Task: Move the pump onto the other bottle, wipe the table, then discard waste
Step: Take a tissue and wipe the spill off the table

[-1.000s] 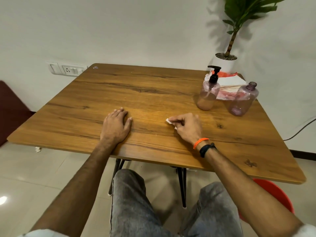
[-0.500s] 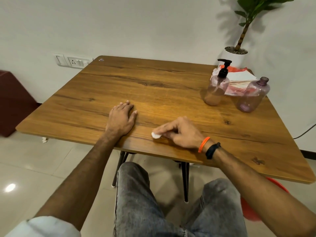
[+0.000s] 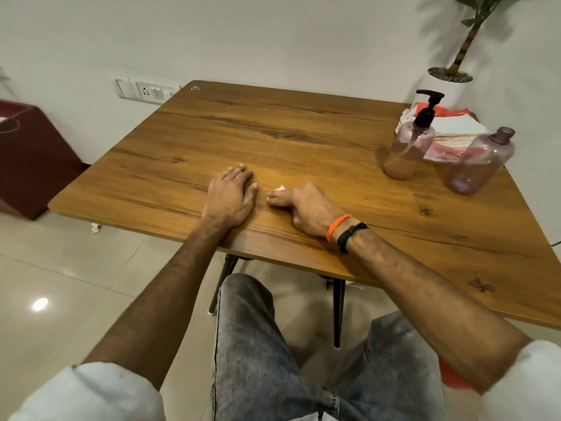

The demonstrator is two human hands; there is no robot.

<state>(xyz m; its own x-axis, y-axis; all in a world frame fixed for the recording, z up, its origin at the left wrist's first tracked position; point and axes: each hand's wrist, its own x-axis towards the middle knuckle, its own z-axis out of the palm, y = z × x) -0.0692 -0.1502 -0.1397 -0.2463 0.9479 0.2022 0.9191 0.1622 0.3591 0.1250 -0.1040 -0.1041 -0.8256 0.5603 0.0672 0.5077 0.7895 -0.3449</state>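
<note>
My right hand (image 3: 306,208) presses a small white tissue wad (image 3: 280,188) onto the wooden table (image 3: 303,141); only a corner of the wad shows past my fingers. Just left of it, my left hand (image 3: 231,197) lies flat on the table, fingers together, holding nothing. At the table's far right stands a pink bottle with a black pump (image 3: 409,147). To its right is a second pink bottle (image 3: 479,162) with an open neck and no pump.
A packet of white tissues in red-and-white wrapping (image 3: 449,132) lies behind the bottles. A potted plant (image 3: 449,83) stands in the back right corner. A red bin (image 3: 455,381) sits on the floor under my right forearm. A dark red box (image 3: 30,159) is at left.
My right hand has slid the tissue wad leftward across the table, ending close to my left thumb. The left hand has stayed flat in place. The camera has shifted left.
</note>
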